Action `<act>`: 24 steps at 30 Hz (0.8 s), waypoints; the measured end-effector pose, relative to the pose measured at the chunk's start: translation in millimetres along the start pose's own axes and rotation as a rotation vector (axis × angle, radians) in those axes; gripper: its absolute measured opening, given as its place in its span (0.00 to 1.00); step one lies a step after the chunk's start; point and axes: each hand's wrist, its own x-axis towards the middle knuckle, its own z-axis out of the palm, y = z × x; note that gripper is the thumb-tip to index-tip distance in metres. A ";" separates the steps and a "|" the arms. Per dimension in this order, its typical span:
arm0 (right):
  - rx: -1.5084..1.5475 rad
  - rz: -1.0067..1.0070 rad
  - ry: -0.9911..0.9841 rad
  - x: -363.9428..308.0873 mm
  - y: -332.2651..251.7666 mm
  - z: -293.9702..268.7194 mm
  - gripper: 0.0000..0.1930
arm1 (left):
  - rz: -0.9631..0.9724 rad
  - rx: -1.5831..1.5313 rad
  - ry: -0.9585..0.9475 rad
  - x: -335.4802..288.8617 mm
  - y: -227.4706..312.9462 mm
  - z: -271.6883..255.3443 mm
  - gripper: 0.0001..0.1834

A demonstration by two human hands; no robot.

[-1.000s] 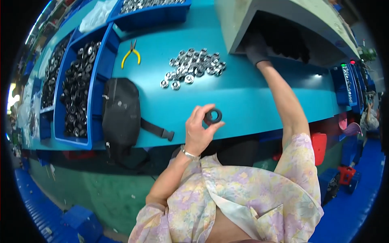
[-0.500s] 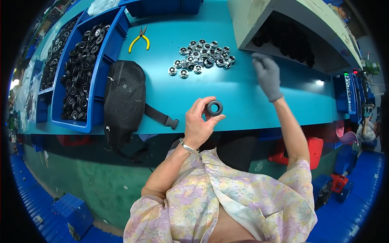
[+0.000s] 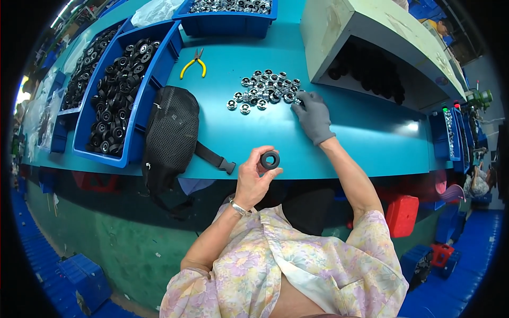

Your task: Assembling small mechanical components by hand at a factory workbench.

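My bare left hand [image 3: 253,179], a bracelet at its wrist, pinches a small black rubber tyre [image 3: 264,160] between thumb and fingers. The tyre's round hole faces up, just above the table's front edge. Farther off, my right hand [image 3: 315,119] in a grey glove is at the right side of a loose pile of chrome toy-wheel rims [image 3: 262,87]. Its thumb and fingertips close around a rim [image 3: 298,100] there, mostly hidden by the glove.
Yellow-handled pliers [image 3: 194,65] and a black mesh waist bag [image 3: 170,127] lie left of the pile. Blue bins hold black wheels [image 3: 114,100] at left and chrome rims [image 3: 228,6] at the back. A pale open-fronted box [image 3: 327,50] with dark pieces stands at right.
My right hand has come left and nearer from the pale box to the pile's right edge, its fingers closing on a rim. My left hand still holds the tyre, slightly lower and farther left.
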 end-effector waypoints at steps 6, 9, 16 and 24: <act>0.729 0.250 -0.072 -22.8 -10.5 -22.1 0.16 | -0.016 -0.078 0.004 7.4 3.5 -0.7 0.27; 1.239 0.368 -0.168 -43.1 -22.7 -40.5 0.16 | 0.040 -0.007 0.008 9.5 9.9 3.2 0.29; 1.604 0.484 -0.146 -94.4 -48.9 -65.0 0.13 | 0.168 0.192 -0.022 3.2 29.3 15.7 0.29; 1.300 0.251 0.075 -135.6 -79.2 -78.7 0.18 | 0.197 0.311 -0.117 -11.7 33.1 35.3 0.31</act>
